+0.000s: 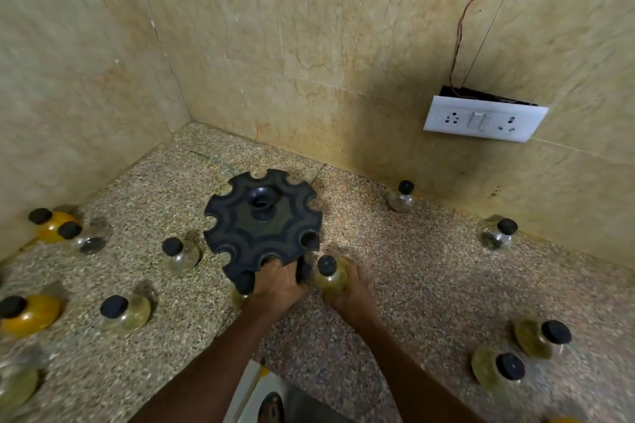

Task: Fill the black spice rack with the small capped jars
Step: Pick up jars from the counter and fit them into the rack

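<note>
The rack is gripped at its near edge by the left hand, fingers curled, seemingly steadying it; a jar is clasped by the right hand, apparently for slotting.

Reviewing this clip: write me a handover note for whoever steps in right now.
Left hand grips the near rim of the black spice rack.
Right hand holds a yellowish capped jar beside the rack.
Done: one jar seems to sit in a near slot, partly hidden by the left hand.
Left: the other slots look open; the other jars stand scattered on the speckled counter.
</note>
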